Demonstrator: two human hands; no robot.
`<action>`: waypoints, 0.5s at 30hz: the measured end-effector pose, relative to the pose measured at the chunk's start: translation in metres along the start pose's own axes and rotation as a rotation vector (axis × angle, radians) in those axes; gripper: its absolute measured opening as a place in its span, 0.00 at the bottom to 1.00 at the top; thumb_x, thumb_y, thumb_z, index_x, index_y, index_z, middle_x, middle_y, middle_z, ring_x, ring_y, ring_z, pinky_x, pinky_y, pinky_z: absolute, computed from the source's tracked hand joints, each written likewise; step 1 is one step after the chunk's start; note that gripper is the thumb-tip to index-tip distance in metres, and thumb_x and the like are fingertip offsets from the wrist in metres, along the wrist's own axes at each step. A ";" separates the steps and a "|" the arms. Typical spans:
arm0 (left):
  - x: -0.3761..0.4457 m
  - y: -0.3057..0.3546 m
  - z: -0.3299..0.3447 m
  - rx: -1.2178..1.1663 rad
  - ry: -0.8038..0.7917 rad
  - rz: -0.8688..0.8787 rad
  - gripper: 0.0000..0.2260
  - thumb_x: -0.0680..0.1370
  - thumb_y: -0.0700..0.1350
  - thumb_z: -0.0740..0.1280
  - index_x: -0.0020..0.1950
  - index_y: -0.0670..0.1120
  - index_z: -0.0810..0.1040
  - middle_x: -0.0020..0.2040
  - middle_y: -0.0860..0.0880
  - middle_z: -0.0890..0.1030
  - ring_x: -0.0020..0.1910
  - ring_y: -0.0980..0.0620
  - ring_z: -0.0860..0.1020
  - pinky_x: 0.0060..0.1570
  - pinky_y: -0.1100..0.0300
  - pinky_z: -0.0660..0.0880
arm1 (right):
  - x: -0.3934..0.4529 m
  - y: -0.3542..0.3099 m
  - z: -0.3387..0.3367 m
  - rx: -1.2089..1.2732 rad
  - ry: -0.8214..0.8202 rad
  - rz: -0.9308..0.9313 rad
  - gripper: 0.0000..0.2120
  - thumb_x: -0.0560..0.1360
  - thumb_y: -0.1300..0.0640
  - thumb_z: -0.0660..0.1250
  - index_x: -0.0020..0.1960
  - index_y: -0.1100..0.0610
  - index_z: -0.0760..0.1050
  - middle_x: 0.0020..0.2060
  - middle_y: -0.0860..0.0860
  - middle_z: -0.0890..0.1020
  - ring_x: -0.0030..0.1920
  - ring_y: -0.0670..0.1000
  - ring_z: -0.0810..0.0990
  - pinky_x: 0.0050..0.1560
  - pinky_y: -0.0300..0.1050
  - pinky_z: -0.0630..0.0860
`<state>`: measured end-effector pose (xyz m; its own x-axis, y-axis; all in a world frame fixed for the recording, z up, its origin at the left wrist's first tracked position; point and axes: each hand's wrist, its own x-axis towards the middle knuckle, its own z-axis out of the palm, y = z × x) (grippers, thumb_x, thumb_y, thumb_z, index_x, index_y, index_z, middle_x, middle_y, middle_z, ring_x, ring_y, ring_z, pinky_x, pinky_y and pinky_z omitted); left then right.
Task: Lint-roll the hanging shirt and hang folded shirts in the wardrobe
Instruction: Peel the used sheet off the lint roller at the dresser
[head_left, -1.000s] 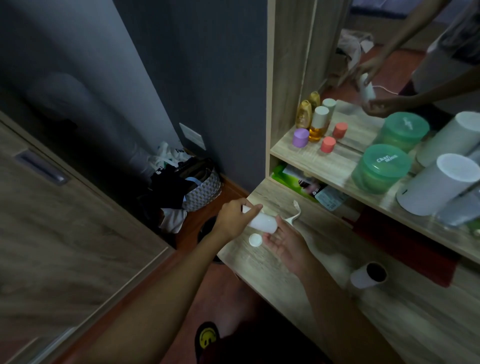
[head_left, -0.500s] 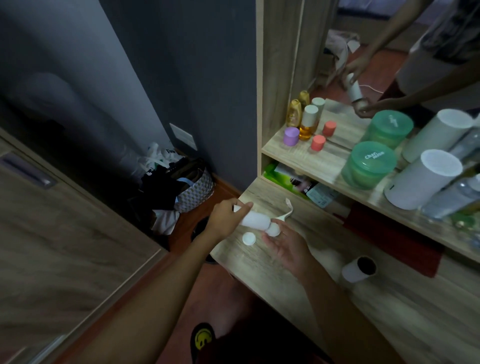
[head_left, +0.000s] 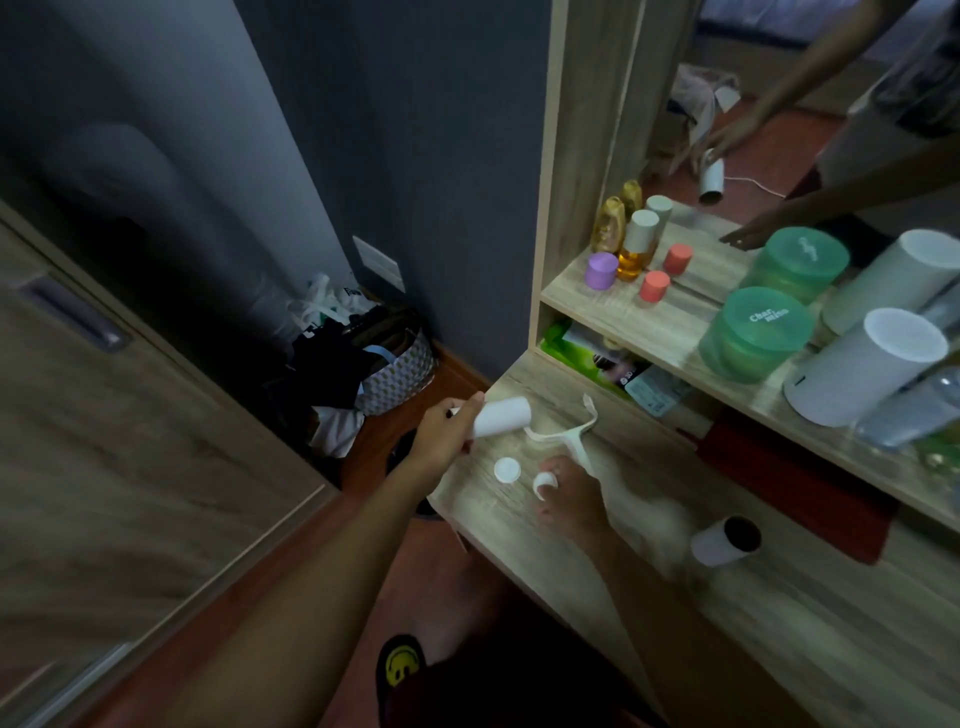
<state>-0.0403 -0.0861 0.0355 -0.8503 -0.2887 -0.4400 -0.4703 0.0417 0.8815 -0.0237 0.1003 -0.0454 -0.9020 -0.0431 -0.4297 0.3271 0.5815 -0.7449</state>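
My left hand grips one end of a white lint roll held just above the wooden dresser top. My right hand hovers low over the top and pinches a small white end cap in its fingertips. A second round white cap lies flat on the wood between my hands. The white lint-roller handle lies on the top just beyond my right hand. No shirt shows in this view.
An empty cardboard core lies at right on the dresser. The shelf above holds bottles, small pots, green tubs and white canisters before a mirror. A patterned basket with clothes stands on the floor; the wardrobe door is left.
My hands have parted: the left drew the roll back to the left, and the right pulled a small cap off its end and dropped toward the dresser top.
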 end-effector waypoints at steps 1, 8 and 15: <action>0.000 -0.001 -0.003 -0.041 0.004 -0.030 0.10 0.78 0.53 0.66 0.47 0.47 0.77 0.44 0.47 0.77 0.40 0.51 0.77 0.42 0.55 0.76 | -0.003 -0.003 0.000 -0.017 0.025 -0.014 0.08 0.73 0.58 0.63 0.47 0.45 0.74 0.49 0.52 0.82 0.49 0.57 0.83 0.50 0.59 0.81; -0.005 -0.006 -0.017 -0.188 0.017 -0.130 0.14 0.77 0.52 0.67 0.54 0.42 0.74 0.46 0.45 0.77 0.35 0.52 0.78 0.36 0.60 0.76 | -0.010 -0.004 0.004 -0.215 0.031 -0.135 0.13 0.74 0.63 0.68 0.58 0.61 0.77 0.56 0.56 0.80 0.57 0.55 0.79 0.55 0.46 0.76; -0.007 -0.007 -0.034 -0.376 -0.063 -0.237 0.11 0.79 0.53 0.65 0.54 0.47 0.73 0.53 0.41 0.77 0.36 0.52 0.79 0.30 0.63 0.77 | -0.022 -0.019 0.011 -0.102 0.244 -0.263 0.14 0.73 0.63 0.70 0.58 0.62 0.78 0.56 0.57 0.81 0.58 0.55 0.77 0.54 0.37 0.65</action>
<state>-0.0231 -0.1172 0.0384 -0.7473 -0.1891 -0.6370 -0.5457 -0.3722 0.7507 -0.0068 0.0810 -0.0274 -0.9961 -0.0143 -0.0868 0.0563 0.6547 -0.7538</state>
